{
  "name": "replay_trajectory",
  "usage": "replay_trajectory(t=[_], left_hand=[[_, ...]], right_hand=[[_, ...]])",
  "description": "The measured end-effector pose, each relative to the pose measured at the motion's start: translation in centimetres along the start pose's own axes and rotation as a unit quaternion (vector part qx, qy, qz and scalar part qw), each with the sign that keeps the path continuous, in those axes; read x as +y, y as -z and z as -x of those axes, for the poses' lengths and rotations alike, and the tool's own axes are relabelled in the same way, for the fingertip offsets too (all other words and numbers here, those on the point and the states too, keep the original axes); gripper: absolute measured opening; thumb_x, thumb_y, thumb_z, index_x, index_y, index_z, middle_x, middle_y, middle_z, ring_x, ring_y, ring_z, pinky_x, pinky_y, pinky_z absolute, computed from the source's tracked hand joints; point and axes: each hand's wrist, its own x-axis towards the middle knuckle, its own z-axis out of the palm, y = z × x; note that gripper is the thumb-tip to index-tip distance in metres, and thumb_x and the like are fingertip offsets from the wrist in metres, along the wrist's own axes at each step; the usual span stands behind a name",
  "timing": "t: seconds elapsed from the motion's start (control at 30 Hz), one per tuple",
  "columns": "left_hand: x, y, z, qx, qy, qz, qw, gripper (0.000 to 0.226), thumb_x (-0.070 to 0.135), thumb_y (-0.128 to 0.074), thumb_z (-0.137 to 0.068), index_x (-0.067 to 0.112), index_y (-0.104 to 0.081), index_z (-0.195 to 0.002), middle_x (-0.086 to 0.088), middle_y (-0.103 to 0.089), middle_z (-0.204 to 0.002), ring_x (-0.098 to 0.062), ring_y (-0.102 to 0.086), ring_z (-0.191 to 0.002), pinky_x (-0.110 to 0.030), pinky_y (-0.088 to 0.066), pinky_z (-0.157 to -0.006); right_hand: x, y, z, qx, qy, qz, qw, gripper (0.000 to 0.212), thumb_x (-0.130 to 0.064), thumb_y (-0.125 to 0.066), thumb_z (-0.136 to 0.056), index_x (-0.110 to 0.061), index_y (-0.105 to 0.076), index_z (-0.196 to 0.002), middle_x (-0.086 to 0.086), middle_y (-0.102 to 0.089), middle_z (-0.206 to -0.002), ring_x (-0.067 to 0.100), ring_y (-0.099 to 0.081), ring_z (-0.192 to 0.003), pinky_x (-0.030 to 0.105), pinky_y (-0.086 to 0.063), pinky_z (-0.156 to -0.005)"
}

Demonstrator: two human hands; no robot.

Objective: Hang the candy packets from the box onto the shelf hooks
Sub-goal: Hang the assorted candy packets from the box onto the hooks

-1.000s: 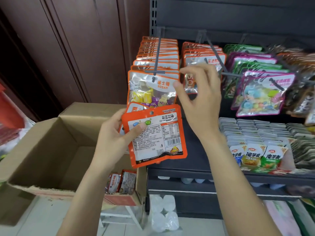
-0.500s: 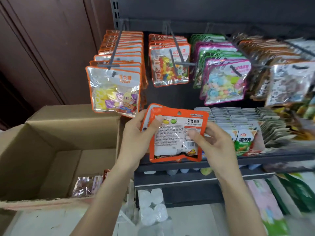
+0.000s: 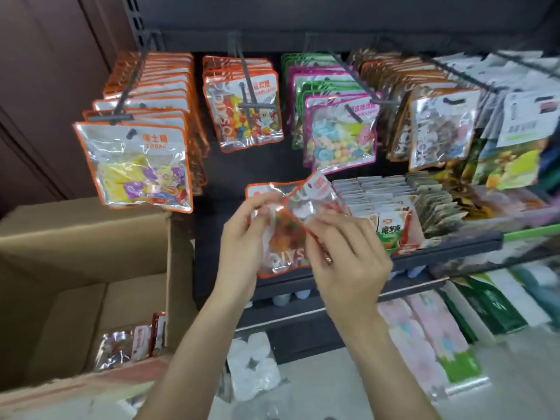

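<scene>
Before stocked shelf hooks (image 3: 247, 83), both hands' grips (image 3: 242, 237) (image 3: 345, 259) pinch candy packets (image 3: 312, 201) between them.

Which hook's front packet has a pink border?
The third hook from the left: its front pink-bordered packet holds pastel candies. The front packets on the two hooks to its left are orange-bordered.

Dark shelf (image 3: 424, 247) (hooked above) — upright snack packets (image 3: 391, 204), floor (image 3: 333, 383) — cardboard box (image 3: 91, 237)
</scene>
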Motion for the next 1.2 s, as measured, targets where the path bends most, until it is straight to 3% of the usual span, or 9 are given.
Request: replay_trajectory(t=[0.13, 0.27, 0.43, 0.57, 0.67, 0.83, 0.93, 1.1, 1.2], left_hand=[[0.7, 0.5, -0.4, -0.053, 0.035, 0.014, 0.998, 0.030, 0.033, -0.073, -0.081, 0.019, -0.070, -0.108, -0.003, -0.073, -0.106, -0.022, -0.067, -0.103, -0.044, -0.050, -0.096], [0.5, 1.7, -1.0, -0.083, -0.026, -0.106, 0.991, 0.047, 0.012, -0.083, -0.070, 0.029, -0.067, -0.111, 0.002, -0.069, -0.114, -0.018, -0.064, -0.108, -0.042, -0.050, -0.097], [3.0, 2.6, -2.5, -0.238, -0.111, -0.189, 0.946, 0.051, -0.005, -0.072, -0.078, 0.030, -0.062, -0.113, 0.012, -0.066, -0.112, -0.005, -0.063, -0.101, -0.017, -0.048, -0.080], [4.7, 1.9, -3.1, -0.326, -0.153, -0.224, 0.906, 0.059, 0.002, -0.071, -0.082, 0.029, -0.047, -0.129, 0.011, -0.058, -0.121, -0.007, -0.059, -0.111, -0.018, -0.048, -0.085], [4.6, 1.5, -3.4, -0.236, -0.129, -0.169, 0.948, 0.069, 0.015, -0.079, -0.077, 0.039, -0.044, -0.131, 0.006, -0.063, -0.118, -0.008, -0.063, -0.106, -0.024, -0.053, -0.081], [2.2, 1.8, -2.6, -0.106, 0.013, 0.042, 0.993, 0.031, 0.027, -0.063, -0.075, 0.018, -0.066, -0.103, 0.005, -0.074, -0.088, -0.006, -0.068, -0.077, -0.018, -0.052, -0.067], [2.1, 1.2, -2.8, -0.029, -0.007, 0.070, 0.997, 0.014, 0.027, -0.058, -0.086, 0.017, -0.068, -0.087, 0.009, -0.071, -0.076, -0.002, -0.064, -0.069, -0.015, -0.050, -0.065], [2.4, 0.3, -4.9, 0.123, -0.122, -0.030, 0.984, 0.029, 0.031, -0.049, -0.100, 0.016, -0.058, -0.077, -0.006, -0.064, -0.079, -0.012, -0.057, -0.077, -0.027, -0.045, -0.072], [2.3, 0.1, -5.6, 0.163, -0.171, -0.090, 0.968, 0.029, 0.034, -0.048, -0.099, 0.018, -0.052, -0.075, 0.003, -0.061, -0.074, -0.001, -0.055, -0.070, -0.016, -0.043, -0.065]], right_hand=[[0.7, -1.1, 1.9, -0.055, 0.103, 0.001, 0.993, 0.005, -0.006, -0.075, -0.083, -0.008, -0.077, -0.079, 0.002, -0.074, -0.090, 0.020, -0.062, -0.084, 0.033, -0.050, -0.069], [1.9, -0.9, 1.8, -0.130, 0.112, -0.098, 0.980, 0.022, -0.032, -0.070, -0.089, -0.011, -0.077, -0.089, 0.000, -0.072, -0.104, 0.023, -0.061, -0.103, 0.039, -0.046, -0.088], [4.0, 0.7, -2.4, -0.219, -0.150, -0.176, 0.948, 0.052, -0.048, -0.061, -0.088, -0.025, -0.050, -0.134, -0.003, -0.044, -0.141, 0.012, -0.039, -0.133, 0.026, -0.031, -0.110], [4.9, 0.5, -4.8, -0.350, -0.326, -0.353, 0.804, 0.039, -0.038, -0.069, -0.076, -0.023, -0.062, -0.111, 0.000, -0.071, -0.103, 0.011, -0.067, -0.095, 0.034, -0.055, -0.084], [4.6, -0.1, -4.5, -0.265, -0.367, -0.384, 0.805, 0.005, -0.025, -0.068, -0.083, -0.023, -0.066, -0.087, -0.004, -0.071, -0.078, 0.009, -0.065, -0.072, 0.027, -0.053, -0.067], [4.6, -0.9, -4.4, -0.115, -0.413, -0.422, 0.799, 0.003, -0.023, -0.066, -0.086, -0.021, -0.066, -0.084, -0.007, -0.064, -0.070, 0.011, -0.056, -0.068, 0.021, -0.047, -0.062], [4.7, -1.1, -4.4, -0.145, -0.390, -0.433, 0.800, 0.007, -0.022, -0.063, -0.087, -0.025, -0.069, -0.087, -0.011, -0.070, -0.076, 0.006, -0.063, -0.070, 0.016, -0.049, -0.063], [5.2, -1.4, -3.5, -0.155, -0.369, -0.388, 0.830, 0.015, -0.015, -0.059, -0.092, -0.017, -0.070, -0.102, -0.008, -0.073, -0.095, 0.002, -0.067, -0.089, 0.013, -0.050, -0.071], [5.5, -1.6, -3.5, -0.160, -0.354, -0.368, 0.845, 0.019, -0.013, -0.057, -0.095, -0.026, -0.070, -0.097, -0.014, -0.072, -0.091, 0.003, -0.067, -0.091, 0.017, -0.052, -0.072]])
